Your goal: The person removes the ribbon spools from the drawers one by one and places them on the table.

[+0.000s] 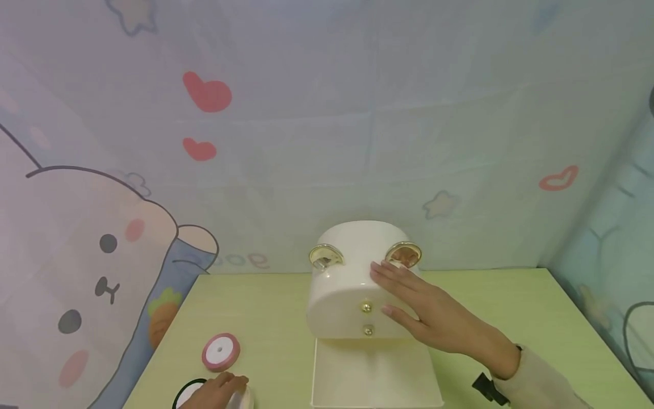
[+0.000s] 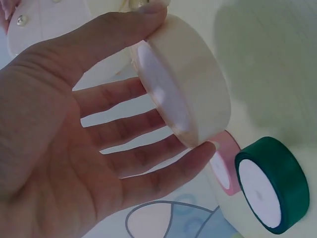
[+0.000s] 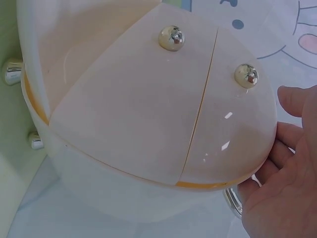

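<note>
A cream ribbon roll [image 2: 200, 79] with a white core is in my left hand [image 2: 59, 144]. The thumb lies on its upper edge and the fingertips reach its lower side. Just past it stand a green ribbon roll [image 2: 292, 183] and a pink ribbon roll [image 1: 221, 352]. My right hand [image 1: 434, 312] rests with extended fingers on the rounded top of a glossy white storage box [image 1: 365, 238], near one of its gold-rimmed handles [image 1: 405, 254]. Two gold knobs [image 3: 172, 38] sit on the box's front panels.
A flat cream tray-like part [image 1: 375, 375] extends from the box's lower front over the light green table [image 1: 271, 307]. Behind the table hangs a printed cloth [image 1: 317, 142] with hearts, stars and a cartoon animal. A dark clip [image 1: 489, 389] is by the right sleeve.
</note>
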Available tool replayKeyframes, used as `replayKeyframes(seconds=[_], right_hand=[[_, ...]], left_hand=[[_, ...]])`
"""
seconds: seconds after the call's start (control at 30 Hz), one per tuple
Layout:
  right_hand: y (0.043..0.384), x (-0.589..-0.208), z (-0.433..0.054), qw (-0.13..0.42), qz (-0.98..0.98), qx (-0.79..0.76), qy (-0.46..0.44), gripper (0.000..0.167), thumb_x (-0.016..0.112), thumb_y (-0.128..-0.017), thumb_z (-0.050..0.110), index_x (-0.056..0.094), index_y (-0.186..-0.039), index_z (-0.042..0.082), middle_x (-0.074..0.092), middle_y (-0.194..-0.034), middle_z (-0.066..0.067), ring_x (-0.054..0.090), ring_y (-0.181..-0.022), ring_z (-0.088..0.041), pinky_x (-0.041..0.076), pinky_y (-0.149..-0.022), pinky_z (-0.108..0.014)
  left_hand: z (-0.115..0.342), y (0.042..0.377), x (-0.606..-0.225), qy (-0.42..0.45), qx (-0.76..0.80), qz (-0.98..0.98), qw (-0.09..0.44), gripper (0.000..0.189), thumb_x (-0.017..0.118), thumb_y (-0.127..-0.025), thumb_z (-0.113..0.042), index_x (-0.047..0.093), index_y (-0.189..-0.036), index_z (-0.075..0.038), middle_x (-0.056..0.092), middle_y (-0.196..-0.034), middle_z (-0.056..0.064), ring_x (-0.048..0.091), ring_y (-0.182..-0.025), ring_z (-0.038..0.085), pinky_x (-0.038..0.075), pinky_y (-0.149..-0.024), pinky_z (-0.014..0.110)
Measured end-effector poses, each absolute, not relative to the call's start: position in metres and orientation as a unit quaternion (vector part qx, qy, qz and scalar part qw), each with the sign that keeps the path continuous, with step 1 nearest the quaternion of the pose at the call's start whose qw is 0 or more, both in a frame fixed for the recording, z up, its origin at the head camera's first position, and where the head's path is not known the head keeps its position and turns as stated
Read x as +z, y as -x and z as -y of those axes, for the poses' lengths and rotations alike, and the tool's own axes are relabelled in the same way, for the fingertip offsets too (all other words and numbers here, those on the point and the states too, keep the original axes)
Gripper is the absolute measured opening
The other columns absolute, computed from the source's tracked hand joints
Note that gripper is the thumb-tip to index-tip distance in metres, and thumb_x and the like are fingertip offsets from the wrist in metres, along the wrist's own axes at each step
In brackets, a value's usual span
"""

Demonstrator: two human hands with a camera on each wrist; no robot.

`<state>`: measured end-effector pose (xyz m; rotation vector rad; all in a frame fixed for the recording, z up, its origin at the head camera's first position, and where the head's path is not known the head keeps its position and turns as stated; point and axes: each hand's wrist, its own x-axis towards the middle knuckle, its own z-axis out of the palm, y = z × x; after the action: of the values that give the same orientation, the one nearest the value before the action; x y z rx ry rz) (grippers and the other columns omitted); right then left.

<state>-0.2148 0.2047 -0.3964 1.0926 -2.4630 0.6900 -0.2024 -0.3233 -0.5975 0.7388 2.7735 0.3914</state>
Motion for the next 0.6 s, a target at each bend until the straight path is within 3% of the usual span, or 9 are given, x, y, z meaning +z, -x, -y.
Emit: replayKeyframes(seconds=[0.13,0.37,0.6], right_hand=[[0.215,-0.396,-0.205,0.179,0.87,0.248,-0.387,0.063,0.064,-0.105,0.026,0.039,-0.163,0.021,0.042,-0.168,0.002,0.038,-0.158,-0.022,0.014,-0.127,-0.011],[0.215,-0.399,-0.205,0.177,0.871,0.249,-0.384,0.063,0.064,-0.105,0.026,0.039,-0.163,0.022,0.042,-0.168,0.002,0.038,-0.158,-0.023,0.014,-0.127,-0.011],[0.217,-0.4,-0.205,0.183,0.87,0.248,-0.386,0.064,0.065,-0.104,0.026,0.039,-0.163,0.021,0.043,-0.168,0.001,0.039,-0.157,-0.022,0.013,-0.127,-0.01]], left_hand=[[0.319,0.206,-0.595,-0.272,0.12,-0.949,0.102,0.08,0.072,-0.086,-0.069,0.058,-0.138,-0.009,0.062,-0.114,0.003,0.063,-0.087,0.014,0.053,-0.07,0.03],[0.314,0.21,-0.601,-0.34,0.081,-0.937,0.002,0.077,0.072,-0.085,-0.07,0.063,-0.128,-0.006,0.063,-0.1,0.004,0.061,-0.082,0.01,0.052,-0.068,0.028],[0.307,0.21,-0.599,-0.328,0.087,-0.941,0.009,0.073,0.077,-0.083,-0.064,0.062,-0.125,-0.005,0.062,-0.098,0.003,0.06,-0.083,0.009,0.054,-0.07,0.028]])
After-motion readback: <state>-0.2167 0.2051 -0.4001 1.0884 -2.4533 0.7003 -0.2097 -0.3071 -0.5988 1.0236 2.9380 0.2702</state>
